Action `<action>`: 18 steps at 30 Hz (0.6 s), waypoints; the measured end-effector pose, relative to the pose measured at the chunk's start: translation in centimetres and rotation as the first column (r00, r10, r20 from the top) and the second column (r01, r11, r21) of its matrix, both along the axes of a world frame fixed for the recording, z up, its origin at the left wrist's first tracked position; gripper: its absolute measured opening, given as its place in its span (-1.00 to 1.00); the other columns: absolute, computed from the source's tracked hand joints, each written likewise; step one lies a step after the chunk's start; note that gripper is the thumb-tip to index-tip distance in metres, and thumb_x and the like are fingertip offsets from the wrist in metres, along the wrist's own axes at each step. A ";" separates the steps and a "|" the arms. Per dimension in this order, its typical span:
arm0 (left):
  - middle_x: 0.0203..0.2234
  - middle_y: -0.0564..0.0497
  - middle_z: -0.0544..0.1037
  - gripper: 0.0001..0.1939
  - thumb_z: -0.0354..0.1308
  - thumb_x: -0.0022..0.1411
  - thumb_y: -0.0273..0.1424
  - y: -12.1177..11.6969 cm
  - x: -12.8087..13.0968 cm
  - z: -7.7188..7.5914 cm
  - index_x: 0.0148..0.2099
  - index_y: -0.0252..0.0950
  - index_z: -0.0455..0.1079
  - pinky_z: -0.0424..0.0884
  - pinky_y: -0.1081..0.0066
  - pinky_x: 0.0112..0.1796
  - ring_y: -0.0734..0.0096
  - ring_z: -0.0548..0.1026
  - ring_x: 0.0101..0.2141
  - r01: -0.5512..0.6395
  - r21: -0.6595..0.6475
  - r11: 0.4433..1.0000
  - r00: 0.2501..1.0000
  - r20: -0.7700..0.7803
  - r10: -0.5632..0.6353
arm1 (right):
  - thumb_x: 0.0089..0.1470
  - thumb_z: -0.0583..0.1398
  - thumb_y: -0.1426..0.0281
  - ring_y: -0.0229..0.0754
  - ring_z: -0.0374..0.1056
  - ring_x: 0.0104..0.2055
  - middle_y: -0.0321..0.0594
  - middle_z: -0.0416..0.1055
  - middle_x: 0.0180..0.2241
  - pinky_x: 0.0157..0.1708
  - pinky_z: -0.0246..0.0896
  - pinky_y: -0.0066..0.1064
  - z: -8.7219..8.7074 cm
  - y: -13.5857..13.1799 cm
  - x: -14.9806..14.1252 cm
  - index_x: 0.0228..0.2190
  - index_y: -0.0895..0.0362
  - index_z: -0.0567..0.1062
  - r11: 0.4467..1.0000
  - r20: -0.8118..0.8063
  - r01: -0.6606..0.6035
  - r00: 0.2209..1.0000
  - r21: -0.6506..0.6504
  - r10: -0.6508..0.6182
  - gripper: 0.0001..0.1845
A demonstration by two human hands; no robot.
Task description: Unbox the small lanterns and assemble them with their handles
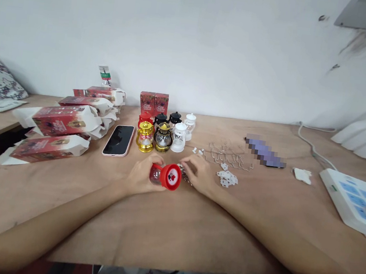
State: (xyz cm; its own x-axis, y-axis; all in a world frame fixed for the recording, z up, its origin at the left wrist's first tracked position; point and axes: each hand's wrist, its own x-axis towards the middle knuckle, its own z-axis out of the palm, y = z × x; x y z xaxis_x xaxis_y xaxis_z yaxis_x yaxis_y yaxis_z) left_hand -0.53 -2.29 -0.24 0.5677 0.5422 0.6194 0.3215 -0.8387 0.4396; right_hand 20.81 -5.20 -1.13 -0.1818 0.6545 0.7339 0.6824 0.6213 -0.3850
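Note:
My left hand (143,174) is wrapped round a small red lantern (170,177), tipped so that its round base faces me. Its clear globe shows between my fingers, and a white disc with a printed picture sits in the base. Close on the right, my right hand (200,174) has its thumb and forefinger curled together above the table. Whatever lies between those fingertips is too small to make out. Several small silvery round pieces (185,176) lie beneath them, partly hidden by the hand.
Gold (145,137), bronze (163,138) and white lanterns (179,138) stand ahead, with others behind. Red boxes (60,120) and a phone (118,140) lie left. Wire handles (229,156), white tabs (227,178), a blurred purple object (264,152) and a power strip (350,200) lie right.

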 end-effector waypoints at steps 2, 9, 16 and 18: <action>-0.28 0.02 0.46 -0.54 0.31 -0.09 -0.25 -0.1 0.0 0.0 -0.20 -0.18 0.15 0.42 0.27 -0.37 0.19 0.50 -0.28 -0.048 -0.023 0.999 0.998 -0.031 0.048 | 0.04 0.12 0.50 -0.12 0.27 -0.30 -0.19 0.46 -0.41 -0.28 0.21 -0.26 -0.3 0.2 0.4 -0.43 0.12 0.43 1.000 0.154 -0.022 0.988 -0.018 0.024 -0.91; -0.22 -0.05 0.40 -0.43 0.35 -0.20 -0.28 0.5 -0.2 0.0 -0.16 -0.20 0.14 0.42 0.19 -0.26 0.19 0.47 -0.23 0.045 0.086 0.995 0.998 0.045 -0.049 | 0.03 0.15 0.48 -0.09 0.19 -0.27 -0.16 0.45 -0.37 -0.30 0.08 -0.25 -0.9 0.0 0.3 -0.42 0.13 0.49 0.998 0.407 0.048 0.911 0.041 -0.061 -0.90; -0.17 -0.14 0.34 -0.21 0.28 -0.10 -0.20 -0.1 -0.2 0.7 0.16 -0.29 0.10 0.36 0.12 -0.15 0.11 0.39 -0.16 -0.066 0.351 0.934 0.996 -0.034 0.083 | 0.16 0.09 0.45 -0.09 0.18 -0.30 -0.11 0.41 -0.41 -0.33 0.06 -0.26 -1.0 0.3 0.1 -0.42 0.18 0.48 0.980 0.552 0.023 0.824 0.196 -0.129 -0.81; -0.20 -0.13 0.37 -0.15 0.26 -0.05 -0.15 -0.2 -0.2 0.6 0.23 -0.31 0.05 0.37 0.16 -0.18 0.15 0.41 -0.21 -0.053 0.374 0.926 0.994 -0.070 0.086 | 0.17 0.07 0.48 -0.09 0.18 -0.32 -0.09 0.41 -0.41 -0.34 0.06 -0.27 -1.0 0.3 -0.1 -0.42 0.19 0.49 0.979 0.587 0.012 0.799 0.206 -0.133 -0.79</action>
State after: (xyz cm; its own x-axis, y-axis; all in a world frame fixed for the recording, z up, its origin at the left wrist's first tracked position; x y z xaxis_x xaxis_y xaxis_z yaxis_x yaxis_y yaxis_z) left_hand -0.70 -2.51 0.39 0.5952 0.3225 0.7360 0.4069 -0.9108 0.0700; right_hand 20.75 -4.91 -2.14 -0.5791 0.5490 0.6027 0.7840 0.5778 0.2270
